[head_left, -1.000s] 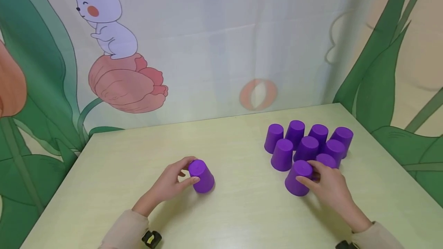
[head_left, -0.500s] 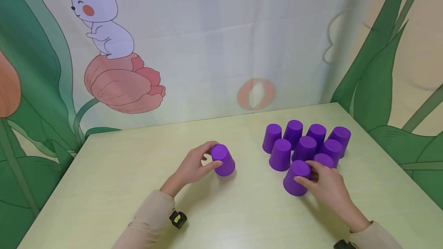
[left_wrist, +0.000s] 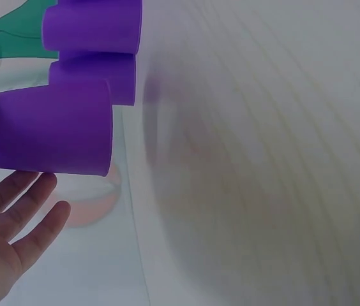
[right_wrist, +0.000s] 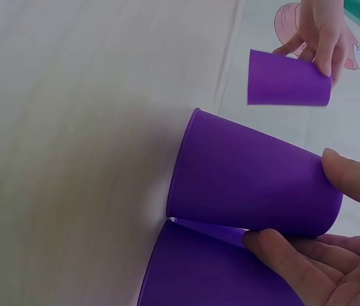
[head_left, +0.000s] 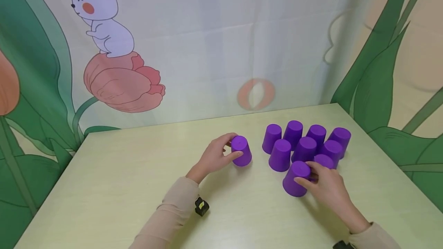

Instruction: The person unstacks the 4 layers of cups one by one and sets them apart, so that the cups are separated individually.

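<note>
In the head view my left hand (head_left: 215, 156) pinches an upside-down purple cup (head_left: 241, 153) near its base, thumb on the near side. The left wrist view shows that cup (left_wrist: 46, 131) held off the table, its rim apart from its shadow. My right hand (head_left: 330, 187) grips another upside-down purple cup (head_left: 295, 181) at the front of the group, between thumb and fingers. In the right wrist view this cup (right_wrist: 250, 178) appears to stand on the table, its rim close against a neighbouring cup (right_wrist: 199, 271).
Several more upside-down purple cups (head_left: 279, 156) stand close together on the right part of the pale table (head_left: 114, 187). A printed curtain (head_left: 207, 57) hangs behind the table's back edge. Each wrist carries a small black device, like the left one (head_left: 202, 206).
My left hand has carried its cup rightward and toward the back, closer to the group. The right hand keeps its grip on the front cup and has hardly moved.
</note>
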Available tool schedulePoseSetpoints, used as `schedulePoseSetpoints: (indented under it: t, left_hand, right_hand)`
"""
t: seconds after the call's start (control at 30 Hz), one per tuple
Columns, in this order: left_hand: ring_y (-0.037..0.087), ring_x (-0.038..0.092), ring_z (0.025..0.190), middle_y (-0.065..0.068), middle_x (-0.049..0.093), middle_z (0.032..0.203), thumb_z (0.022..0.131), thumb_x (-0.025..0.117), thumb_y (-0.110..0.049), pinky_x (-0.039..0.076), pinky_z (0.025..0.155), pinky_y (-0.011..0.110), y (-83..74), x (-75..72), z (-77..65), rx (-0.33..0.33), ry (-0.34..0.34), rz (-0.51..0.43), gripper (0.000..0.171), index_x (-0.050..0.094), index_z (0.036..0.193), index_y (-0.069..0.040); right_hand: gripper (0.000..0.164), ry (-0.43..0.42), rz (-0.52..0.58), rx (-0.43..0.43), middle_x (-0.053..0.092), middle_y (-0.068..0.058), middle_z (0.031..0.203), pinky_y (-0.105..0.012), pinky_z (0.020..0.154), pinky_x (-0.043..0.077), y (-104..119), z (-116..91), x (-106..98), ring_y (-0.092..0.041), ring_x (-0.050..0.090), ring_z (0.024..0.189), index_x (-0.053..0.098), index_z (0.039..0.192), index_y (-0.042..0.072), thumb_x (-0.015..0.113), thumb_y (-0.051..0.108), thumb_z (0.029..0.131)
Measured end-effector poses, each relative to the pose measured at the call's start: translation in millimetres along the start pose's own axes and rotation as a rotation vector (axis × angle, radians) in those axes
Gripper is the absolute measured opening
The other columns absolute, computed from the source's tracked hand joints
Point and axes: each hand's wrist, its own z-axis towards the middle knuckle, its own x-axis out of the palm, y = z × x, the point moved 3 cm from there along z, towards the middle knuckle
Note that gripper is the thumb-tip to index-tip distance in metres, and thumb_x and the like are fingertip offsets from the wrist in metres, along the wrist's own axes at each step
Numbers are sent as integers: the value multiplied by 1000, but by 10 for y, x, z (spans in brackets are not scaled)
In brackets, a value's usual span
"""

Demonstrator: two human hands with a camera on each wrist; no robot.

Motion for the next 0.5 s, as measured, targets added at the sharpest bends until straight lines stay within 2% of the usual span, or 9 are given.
schedulePoseSetpoints:
  t: [0.17,0.27,0.5]
  left_hand:
    - [16,58,90,2,62,103,84,66,-26,48,72,31,13,137,134,-1,23,36,42,52,119,-7]
    - [17,59,90,3,62,103,84,65,-27,48,75,32,31,206,196,-19,38,36,43,51,119,-7]
    - [17,59,90,2,62,101,85,63,-31,46,76,28,53,297,359,-65,35,64,44,51,121,-8]
  right_hand:
    - [50,-1,3,5,63,-25,95,-48,73,47,3,-19,1,-37,62,83,57,109,-9,75,24,75]
    - [49,-10,5,-1,64,-25,95,-48,74,47,2,-27,10,-37,62,84,58,109,-8,75,23,75]
    - [48,-19,10,-12,64,-24,95,-49,75,46,-3,-8,6,-37,62,84,58,108,-8,75,23,75]
